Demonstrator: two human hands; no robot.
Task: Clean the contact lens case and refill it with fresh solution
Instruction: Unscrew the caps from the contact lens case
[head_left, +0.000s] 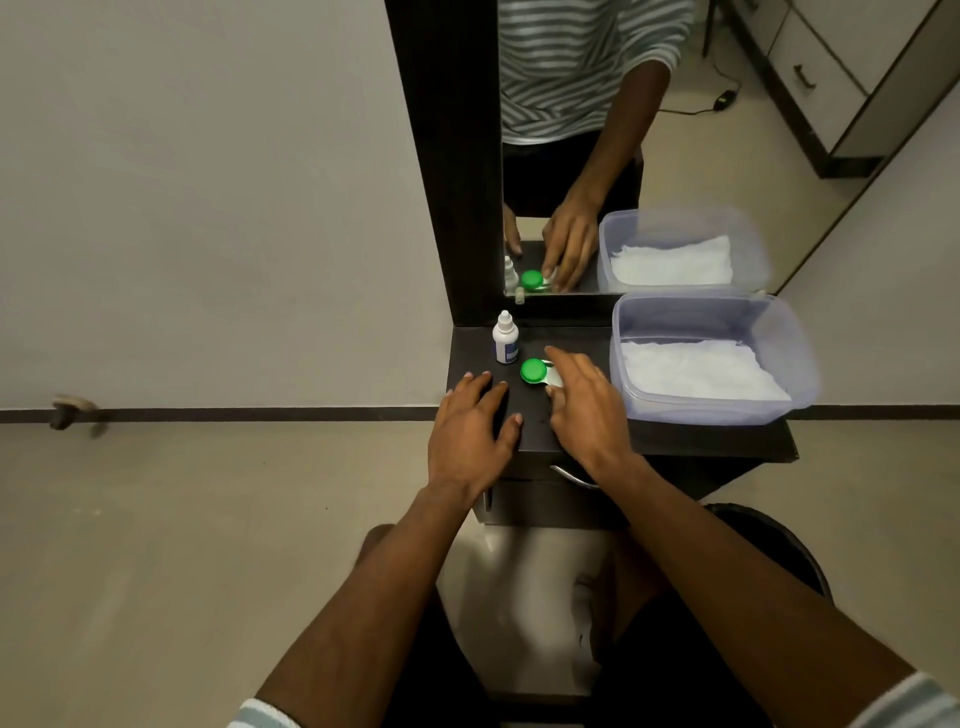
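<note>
We look down on a dark, flat-topped vanity shelf (644, 439) set against a tall dark-framed mirror (675, 156), and both our bare forearms reach onto it from the near edge. The largest thing it carries is a clear, bluish rectangular plastic tub (789, 364) filling the right end of the surface, with a folded white cloth (696, 371) lying flat inside it. Our left hand (470, 428) rests palm-down at the near left corner of the surface, its fingers straight and slightly spread, the tips touching the dark top and holding nothing. Our right hand (584, 405) lies just to the right of it, toward the middle of the surface, fingers extended and fanned; the forefinger reaches out over the far side of the contact lens case (540, 373) and the thumb lies at its near side, so the hand covers the right half of the case. We cannot tell whether the fingers press on it or only hover above it. A small white dropper bottle with a blue label and white cap (505, 340) stands upright near the far left corner of the surface, just behind the case and apart from both hands. The case sits left of centre, between the bottle and our right hand, with its round green screw cap (533, 370) in place on the left well and a pale strip of its body showing beside the cap.
</note>
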